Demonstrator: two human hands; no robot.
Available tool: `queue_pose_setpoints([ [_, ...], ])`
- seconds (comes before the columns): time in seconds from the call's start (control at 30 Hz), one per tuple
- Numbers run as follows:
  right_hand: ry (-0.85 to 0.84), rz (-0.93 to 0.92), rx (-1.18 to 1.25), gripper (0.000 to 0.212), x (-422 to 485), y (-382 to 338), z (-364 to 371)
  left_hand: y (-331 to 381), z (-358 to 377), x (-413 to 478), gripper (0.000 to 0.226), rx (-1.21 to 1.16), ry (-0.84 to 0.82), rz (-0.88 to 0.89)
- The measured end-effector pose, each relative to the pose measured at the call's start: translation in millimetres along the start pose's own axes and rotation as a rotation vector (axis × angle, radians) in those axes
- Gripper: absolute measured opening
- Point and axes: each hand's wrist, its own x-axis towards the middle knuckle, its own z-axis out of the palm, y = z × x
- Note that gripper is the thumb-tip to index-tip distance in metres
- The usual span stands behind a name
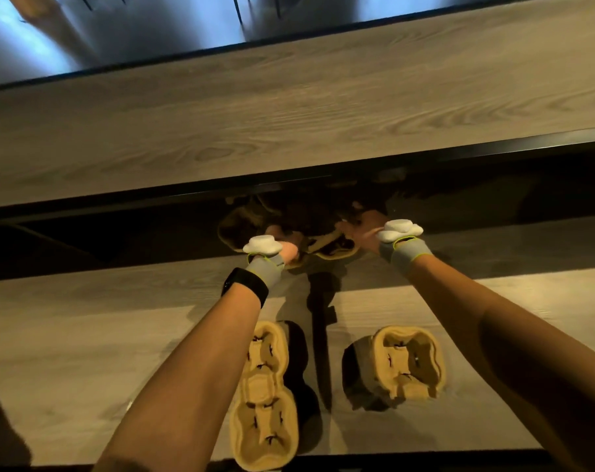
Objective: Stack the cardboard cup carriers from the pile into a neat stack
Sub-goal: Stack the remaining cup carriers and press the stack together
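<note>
A pile of tan cardboard cup carriers (333, 245) lies in the dark gap under the raised shelf. Both my hands reach into it. My left hand (286, 245) has its fingers curled around the near edge of one carrier. My right hand (361, 231) lies with spread fingers on the pile's right side; whether it grips anything is hidden in shadow. On the near table stand a long two-cup carrier stack (263, 396) under my left forearm and a shorter carrier stack (408, 362) to its right.
A wooden shelf (289, 107) with a black front edge overhangs the pile. The wooden table (67, 335) spreads to both sides of the stacks. Grey wristbands with white sensors sit on both wrists, and a black watch is on my left arm.
</note>
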Motion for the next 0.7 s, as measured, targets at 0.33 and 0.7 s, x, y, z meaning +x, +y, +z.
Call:
queue_pose_setpoints([
  [0.33,-0.202,-0.320,-0.160,0.089,-77.3,-28.2,8.7,-55.1,-50.8,-111.8,0.068,-0.302,-0.315,0.304],
  [0.7,-0.327,-0.298,-0.396,0.088,-156.0,-11.3,91.9,-153.8,-51.8,-171.2,0.069,-0.219,-0.260,0.272],
])
